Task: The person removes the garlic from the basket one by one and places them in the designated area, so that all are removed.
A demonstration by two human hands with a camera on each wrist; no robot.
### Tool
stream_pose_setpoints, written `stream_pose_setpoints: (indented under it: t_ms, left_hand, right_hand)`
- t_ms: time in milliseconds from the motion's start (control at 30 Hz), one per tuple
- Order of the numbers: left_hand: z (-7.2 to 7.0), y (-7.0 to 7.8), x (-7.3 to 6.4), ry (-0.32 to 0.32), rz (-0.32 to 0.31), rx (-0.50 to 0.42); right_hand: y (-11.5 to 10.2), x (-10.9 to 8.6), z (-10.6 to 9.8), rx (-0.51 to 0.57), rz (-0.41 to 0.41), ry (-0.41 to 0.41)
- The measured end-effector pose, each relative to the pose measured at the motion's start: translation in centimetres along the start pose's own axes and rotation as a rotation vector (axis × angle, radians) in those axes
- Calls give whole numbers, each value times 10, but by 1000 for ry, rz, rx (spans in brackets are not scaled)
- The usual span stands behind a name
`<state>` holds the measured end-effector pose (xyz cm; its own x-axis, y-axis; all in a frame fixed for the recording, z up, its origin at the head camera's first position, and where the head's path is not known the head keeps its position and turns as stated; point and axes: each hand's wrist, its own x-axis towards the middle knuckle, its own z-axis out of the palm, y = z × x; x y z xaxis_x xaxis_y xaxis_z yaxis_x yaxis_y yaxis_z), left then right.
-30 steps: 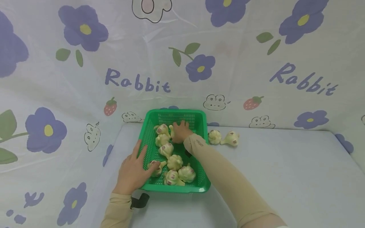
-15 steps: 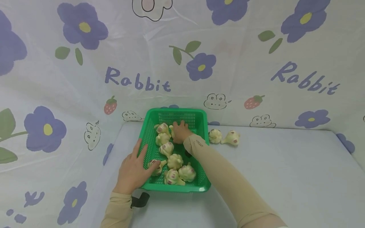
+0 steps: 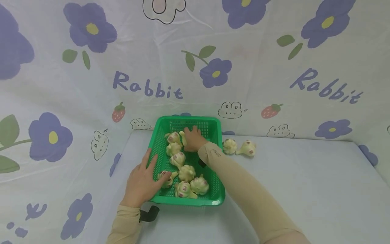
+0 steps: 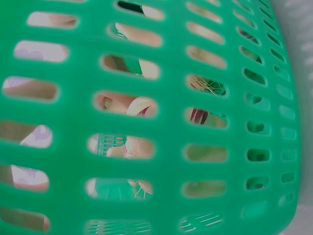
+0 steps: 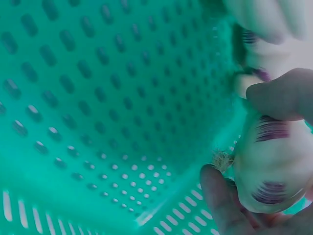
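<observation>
A green plastic basket (image 3: 195, 202) holds several pale garlic bulbs (image 3: 187, 173) with purple streaks. At the basket's far end, my right hand (image 3: 194, 139) grips one garlic bulb (image 5: 274, 166), the thumb pressing from above and the fingers curled beneath. Its root tuft (image 5: 222, 160) points towards the basket wall. My left hand (image 3: 141, 184) rests on the left rim with straight, spread fingers, its thumb reaching inside over a garlic bulb (image 3: 167, 179) in the near left corner. In the left wrist view, the slotted basket wall (image 4: 168, 147) hides most of what lies behind it.
Two more garlic bulbs, one rounded (image 3: 230, 146) and one with a long neck (image 3: 247, 148), lie on the white table (image 3: 304, 189) just right of the basket. Behind the table hangs a flower-printed cloth (image 3: 259, 84).
My right hand has shifted slightly in the far end of the basket, and the neck of the gripped garlic bulb has tipped a little away. The left hand and basket stay in place.
</observation>
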<state>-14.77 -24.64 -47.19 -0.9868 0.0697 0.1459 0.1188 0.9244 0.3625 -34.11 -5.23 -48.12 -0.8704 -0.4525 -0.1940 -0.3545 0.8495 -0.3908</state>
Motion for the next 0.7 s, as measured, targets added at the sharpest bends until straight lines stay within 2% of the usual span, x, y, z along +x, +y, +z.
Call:
stream_pose_setpoints:
  t_ms: [267,700]
  left_hand:
    - [0,0,0,-5,1,7]
    - [-2,3,1,3,2,12]
  right_hand:
    - [-11,-12,-21,18,-65,45]
    - [-18,-30,-53,101,-118,72]
